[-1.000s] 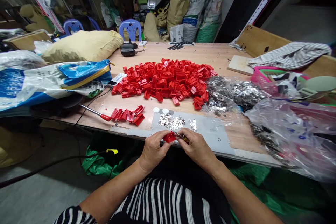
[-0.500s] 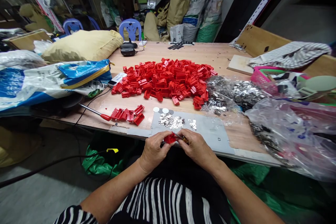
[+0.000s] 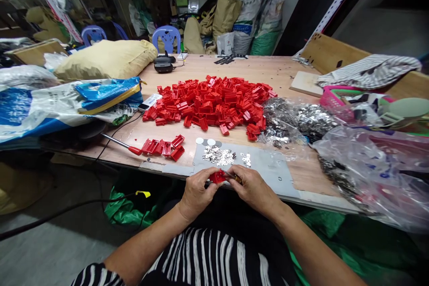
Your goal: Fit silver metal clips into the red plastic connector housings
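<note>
Between the fingers of my left hand is a small red plastic part, held at the table's front edge. My right hand grips a thin tool with a yellowish handle, its metal shaft against the red part; the tip is hard to make out. Just beyond my hands, small silvery metal pieces lie heaped on a grey sheet, with a smaller cluster to their right. Several red parts sit left of the sheet, and a large pile of red parts spreads behind.
A red-handled tool lies at the front left. Clear bags of metal pieces and a pink basket stand at the right. Blue-white sacking and a tan sack cover the left side. A black device sits behind.
</note>
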Demonstrator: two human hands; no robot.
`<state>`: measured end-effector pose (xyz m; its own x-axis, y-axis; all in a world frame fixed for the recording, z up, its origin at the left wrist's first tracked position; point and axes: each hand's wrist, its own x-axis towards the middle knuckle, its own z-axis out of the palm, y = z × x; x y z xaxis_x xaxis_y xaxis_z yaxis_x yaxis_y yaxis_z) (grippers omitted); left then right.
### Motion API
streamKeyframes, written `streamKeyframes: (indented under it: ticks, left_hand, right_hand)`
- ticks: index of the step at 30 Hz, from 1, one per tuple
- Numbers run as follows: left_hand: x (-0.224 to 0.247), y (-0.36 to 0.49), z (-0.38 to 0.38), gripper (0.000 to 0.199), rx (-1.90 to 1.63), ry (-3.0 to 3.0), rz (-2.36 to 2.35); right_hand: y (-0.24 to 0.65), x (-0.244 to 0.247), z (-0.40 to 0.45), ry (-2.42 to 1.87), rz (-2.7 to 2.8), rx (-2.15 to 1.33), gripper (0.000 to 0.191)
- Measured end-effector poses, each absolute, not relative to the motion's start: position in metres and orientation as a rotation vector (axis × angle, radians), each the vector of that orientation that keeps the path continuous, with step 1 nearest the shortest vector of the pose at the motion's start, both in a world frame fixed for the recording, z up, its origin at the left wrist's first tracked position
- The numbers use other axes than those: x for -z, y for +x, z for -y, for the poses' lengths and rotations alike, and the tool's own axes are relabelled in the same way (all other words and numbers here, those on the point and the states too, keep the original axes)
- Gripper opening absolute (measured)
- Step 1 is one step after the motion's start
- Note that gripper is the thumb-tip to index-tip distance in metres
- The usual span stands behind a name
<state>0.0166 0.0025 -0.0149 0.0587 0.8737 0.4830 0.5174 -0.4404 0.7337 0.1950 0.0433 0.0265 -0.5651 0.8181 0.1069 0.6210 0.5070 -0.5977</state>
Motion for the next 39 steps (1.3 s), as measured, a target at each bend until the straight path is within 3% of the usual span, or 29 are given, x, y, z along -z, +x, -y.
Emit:
streamKeyframes:
  ticks: [16, 23, 32, 39]
  left_hand:
    - [0.022, 0.019, 0.001, 0.028, -1.384, 1.915, -1.388]
    - [0.02, 0.018, 0.006, 0.028, -1.4, 1.909, -1.415]
    - [0.017, 0.021, 0.009, 0.029, -1.431, 1.872, -1.427]
    - [0.014, 0.023, 0.008, 0.029, -1.453, 1.927, -1.433]
  right_hand:
    - [0.195, -0.024, -0.046, -1.185, 2.408, -0.825, 0.013]
    - [0.199, -0.007, -0.041, -1.204, 2.104, -1.041, 0.007]
    - [0.199, 0.003, -0.041, -1.197, 1.847, -1.262, 0.017]
    - [0.2, 0.001, -0.045, -1.147, 1.556, -1.685, 0.03]
